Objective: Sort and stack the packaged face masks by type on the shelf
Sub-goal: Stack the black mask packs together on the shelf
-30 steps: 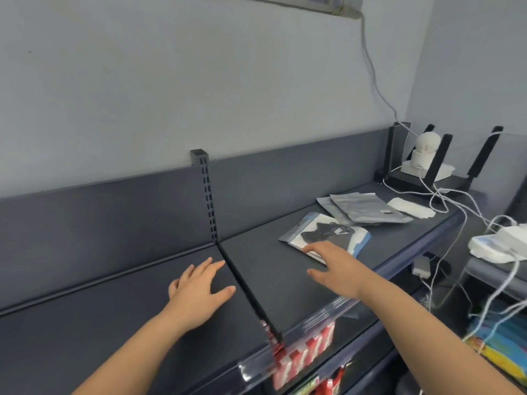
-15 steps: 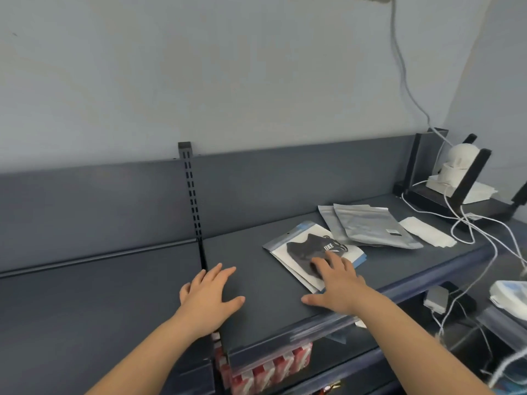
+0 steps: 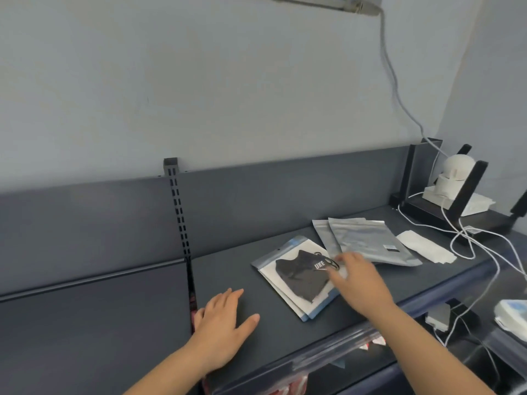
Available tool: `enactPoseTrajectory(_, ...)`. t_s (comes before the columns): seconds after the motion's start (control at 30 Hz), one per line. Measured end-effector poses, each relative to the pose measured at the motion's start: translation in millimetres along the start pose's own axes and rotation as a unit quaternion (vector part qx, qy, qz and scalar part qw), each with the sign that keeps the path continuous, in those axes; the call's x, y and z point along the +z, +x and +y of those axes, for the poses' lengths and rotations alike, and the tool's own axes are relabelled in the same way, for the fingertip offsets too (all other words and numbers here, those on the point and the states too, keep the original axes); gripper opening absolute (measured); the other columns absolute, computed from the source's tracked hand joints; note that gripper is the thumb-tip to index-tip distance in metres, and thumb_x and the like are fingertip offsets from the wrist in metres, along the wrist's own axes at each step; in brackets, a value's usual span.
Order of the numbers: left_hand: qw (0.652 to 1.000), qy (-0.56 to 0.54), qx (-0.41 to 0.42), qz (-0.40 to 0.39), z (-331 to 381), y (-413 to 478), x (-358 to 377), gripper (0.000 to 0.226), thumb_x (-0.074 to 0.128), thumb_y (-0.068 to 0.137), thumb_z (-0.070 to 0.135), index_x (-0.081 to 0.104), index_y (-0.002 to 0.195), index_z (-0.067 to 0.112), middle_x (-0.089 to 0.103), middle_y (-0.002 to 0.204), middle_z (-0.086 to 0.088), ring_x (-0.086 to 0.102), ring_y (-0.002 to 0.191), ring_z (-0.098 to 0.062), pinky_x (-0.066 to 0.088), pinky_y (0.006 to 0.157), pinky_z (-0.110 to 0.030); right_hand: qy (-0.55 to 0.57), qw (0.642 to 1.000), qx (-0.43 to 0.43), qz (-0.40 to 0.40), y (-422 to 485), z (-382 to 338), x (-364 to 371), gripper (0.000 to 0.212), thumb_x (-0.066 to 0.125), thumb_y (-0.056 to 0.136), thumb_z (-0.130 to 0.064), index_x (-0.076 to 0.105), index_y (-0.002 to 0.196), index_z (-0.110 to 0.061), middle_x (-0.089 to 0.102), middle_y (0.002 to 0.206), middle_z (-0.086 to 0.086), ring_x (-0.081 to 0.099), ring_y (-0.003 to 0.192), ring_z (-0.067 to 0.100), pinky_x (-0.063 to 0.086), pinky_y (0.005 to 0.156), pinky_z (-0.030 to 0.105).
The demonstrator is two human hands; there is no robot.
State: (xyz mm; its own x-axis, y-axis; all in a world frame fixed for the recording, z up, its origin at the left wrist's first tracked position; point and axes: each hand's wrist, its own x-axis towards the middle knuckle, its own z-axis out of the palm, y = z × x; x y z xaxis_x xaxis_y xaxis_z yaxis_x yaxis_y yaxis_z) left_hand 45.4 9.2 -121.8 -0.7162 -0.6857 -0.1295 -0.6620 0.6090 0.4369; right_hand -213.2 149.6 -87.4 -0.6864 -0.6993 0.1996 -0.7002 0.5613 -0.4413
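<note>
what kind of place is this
Most likely a small shop or its stockroom: dark metal display shelving with a slotted upright, packaged black face masks and silver pouches laid on it, and red packets stocked on the tier below.

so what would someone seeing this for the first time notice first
Probably the two bare hands on the dark grey shelf: the left hand lies flat near the front edge, while the right hand reaches, blurred, over the right side of the clear packets showing a black mask. Just behind lie overlapping silver pouches, and a small white camera sits at the far right end.
</note>
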Motion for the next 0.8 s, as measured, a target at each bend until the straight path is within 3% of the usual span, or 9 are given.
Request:
enactPoseTrajectory(0.1, 1.000, -0.004, -0.007, -0.003, 15.5, 4.6, 6.6, 0.078, 0.028, 0.093, 0.068, 0.005, 0.156, 0.030, 0.007, 0.165, 0.007, 0.001, 0.152, -0.016, 0.005, 0.121, -0.044, -0.081, 0.996, 0.023, 0.027, 24.3, 36.7, -15.2, 0.050, 0.060, 0.087, -0.036, 0.048, 0.134, -0.021, 0.047, 0.138, 0.006, 0.043, 0.122, 0.030, 0.043, 0.097, 0.040)
enactPoseTrajectory(0.2, 0.999, -0.013, -0.038, -0.012, 35.1, 15.8, 11.2, 0.091, 0.018, 0.084, 0.079, 0.000, 0.157, 0.028, 0.004, 0.165, 0.007, -0.001, 0.152, -0.017, 0.004, 0.120, -0.043, -0.175, 0.983, 0.033, -0.038, 42.5, 68.6, -17.1, 0.068, 0.058, 0.086, -0.050, 0.030, 0.145, -0.031, 0.026, 0.154, 0.004, 0.027, 0.139, 0.032, 0.036, 0.106, 0.047)
enactPoseTrajectory(0.27, 0.998, -0.004, -0.058, -0.021, 49.7, 26.4, 16.3, 0.099, 0.012, 0.076, 0.085, -0.004, 0.157, 0.029, -0.002, 0.166, 0.006, -0.006, 0.152, -0.019, 0.001, 0.121, -0.045, -0.188, 0.980, 0.022, -0.060, 53.5, 82.3, -15.3, 0.068, 0.054, 0.088, -0.053, 0.026, 0.147, -0.034, 0.021, 0.158, 0.002, 0.023, 0.143, 0.030, 0.032, 0.110, 0.049)
enactPoseTrajectory(0.43, 0.995, 0.023, -0.093, -0.003, 79.9, 53.7, 34.2, 0.084, 0.023, 0.089, 0.075, -0.009, 0.156, 0.033, -0.011, 0.166, 0.000, -0.013, 0.152, -0.024, -0.005, 0.121, -0.051, -0.190, 0.979, -0.063, -0.037, 74.9, 97.4, -13.7, 0.046, 0.054, 0.091, -0.036, 0.041, 0.135, -0.030, 0.034, 0.149, 0.000, 0.038, 0.132, 0.025, 0.039, 0.106, 0.040)
enactPoseTrajectory(0.6, 0.992, 0.024, -0.121, 0.023, 96.1, 70.9, 37.9, 0.079, 0.021, 0.090, 0.074, -0.006, 0.155, 0.038, -0.009, 0.166, 0.002, -0.011, 0.152, -0.024, -0.005, 0.120, -0.052, -0.202, 0.968, -0.143, -0.036, 86.0, 101.1, -12.3, 0.043, 0.047, 0.096, -0.024, 0.040, 0.139, -0.027, 0.047, 0.140, -0.003, 0.047, 0.121, 0.023, 0.043, 0.096, 0.033)
enactPoseTrajectory(0.73, 0.988, 0.036, -0.133, 0.069, 99.1, 72.7, 47.1, 0.084, 0.009, 0.087, 0.077, -0.005, 0.157, 0.032, -0.004, 0.166, 0.004, -0.005, 0.152, -0.021, -0.001, 0.121, -0.050, -0.081, 0.979, -0.186, 0.026, 76.1, 91.4, -13.2, 0.043, 0.056, 0.094, -0.018, 0.052, 0.136, -0.024, 0.061, 0.130, -0.003, 0.059, 0.109, 0.025, 0.051, 0.080, 0.035)
enactPoseTrajectory(0.8, 0.986, 0.009, -0.143, 0.091, 99.0, 73.4, 47.1, 0.081, 0.005, 0.089, 0.073, -0.002, 0.157, 0.029, 0.001, 0.166, 0.007, -0.003, 0.152, -0.018, 0.000, 0.121, -0.048, -0.027, 0.967, -0.254, 0.017, 65.2, 80.6, -9.9, 0.046, 0.065, 0.085, -0.017, 0.059, 0.131, -0.025, 0.066, 0.125, -0.004, 0.064, 0.106, 0.024, 0.056, 0.081, 0.038)
